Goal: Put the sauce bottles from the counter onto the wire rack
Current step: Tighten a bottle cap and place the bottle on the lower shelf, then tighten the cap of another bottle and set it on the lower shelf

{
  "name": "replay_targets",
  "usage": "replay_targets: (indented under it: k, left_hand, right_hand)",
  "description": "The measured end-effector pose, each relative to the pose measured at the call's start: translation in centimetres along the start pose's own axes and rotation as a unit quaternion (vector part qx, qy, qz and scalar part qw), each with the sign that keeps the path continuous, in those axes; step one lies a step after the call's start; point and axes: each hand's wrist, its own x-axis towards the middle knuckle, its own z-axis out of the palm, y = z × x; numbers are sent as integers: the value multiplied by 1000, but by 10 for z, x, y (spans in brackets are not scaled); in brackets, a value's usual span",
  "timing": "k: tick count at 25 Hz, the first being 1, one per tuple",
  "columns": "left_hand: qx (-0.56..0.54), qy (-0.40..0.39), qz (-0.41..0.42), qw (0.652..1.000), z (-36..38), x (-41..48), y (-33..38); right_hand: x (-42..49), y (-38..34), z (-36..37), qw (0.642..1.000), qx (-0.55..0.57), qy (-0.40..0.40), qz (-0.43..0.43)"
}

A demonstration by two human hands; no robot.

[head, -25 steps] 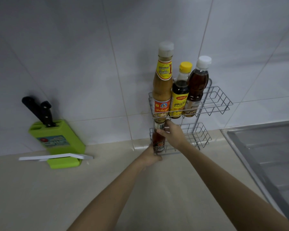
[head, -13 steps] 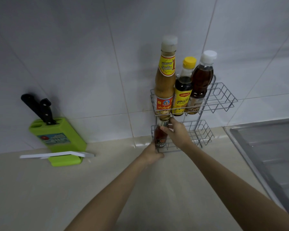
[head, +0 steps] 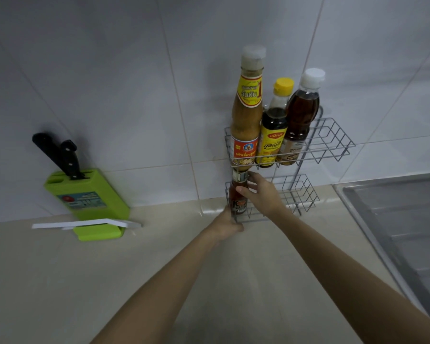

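Meanwhile, very little has shifted over the last second: the small red sauce bottle (head: 238,197) was already standing in the left end of the wire rack's (head: 333,145) lower basket, and it is still there, upright, its cap just under the upper basket. The right hand (head: 262,194) has stayed on it, thumb and fingers closed around its neck and shoulder. The left hand (head: 227,223) remains at the front lower corner of the rack, below the bottle; its fingers are hidden behind the wire and the bottle, so I cannot tell whether they grip the bottle's base or only steady the rack. The view has edged closer to the rack, nothing more. My reading is that this bottle is being seated, and that letting go is all that remains for it.

Counted: four bottles on the rack. Three stand touching in the left part of the upper basket: a tall tan one (head: 246,125), a dark one with a yellow cap (head: 273,130), and a brown one with a white cap (head: 299,115). One stands in the lower basket. No bottle shows on the counter (head: 60,281) in view, so the task looks nearly finished. Well left of the rack, one green knife block (head: 90,197) holds two black-handled knives. Right of the rack, one sink (head: 407,219).
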Motion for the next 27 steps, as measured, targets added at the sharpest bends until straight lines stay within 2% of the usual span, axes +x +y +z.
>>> replay_targets:
  k: [2,6,9,13,16,19,22,25,27]
  left_hand:
    - [28,-11,-5,1000,-1,-5,3]
    - [145,-44,-9,988,-14,-27,-2]
    - [248,-88,-5,965,-37,-55,-17]
    - [314,-76,9,946,-61,-111,-48]
    - [287,-61,24,956,-72,-150,-74]
    - [202,-27,28,979,-83,-187,-108]
    - [79,39,29,996,-90,-219,-142]
    - [1,57,17,998,-84,-243,-163]
    - [-38,71,34,996,-78,-252,-168]
  right_hand:
    - [-7,5,-1,999,-30,13,21]
    - [-45,23,6,977,-206,48,7]
    - [-86,33,18,965,-260,-31,-13]
    - [-134,20,26,947,-269,-170,-43]
    - [-155,6,28,936,-265,-220,-67]
    - [-184,-17,39,935,-234,-256,-82]
    - [-213,-51,52,938,-191,-266,-115]
    - [-243,-85,58,948,-140,-255,-133]
    - [-265,-103,54,940,-146,-271,-148]
